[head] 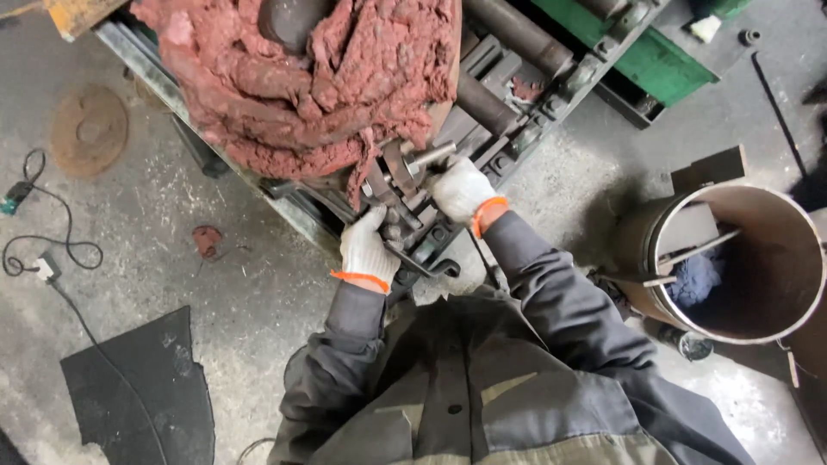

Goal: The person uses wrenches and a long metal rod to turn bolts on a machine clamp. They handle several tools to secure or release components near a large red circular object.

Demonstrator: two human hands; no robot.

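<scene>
Both hands wear white knit gloves with orange cuffs and work at the near edge of a dark steel machine frame [508,129]. The left hand [366,250] is curled shut around a dark metal wrench [422,263], whose hooked end shows just below the glove, beside the frame's edge. The right hand [461,189] is closed too, fingers wrapped over a clamp fitting at the frame's edge; a short silvery bolt [428,158] juts out right above its fingertips, though whether the glove touches the bolt cannot be told. Above both hands a thick mass of reddish-brown rubbery dough [301,86] drapes over the machine rollers [517,34], a strand hanging down close to the left glove. To the right, well apart, stands an open rusty steel drum [788,258] on the concrete floor [258,293].
</scene>
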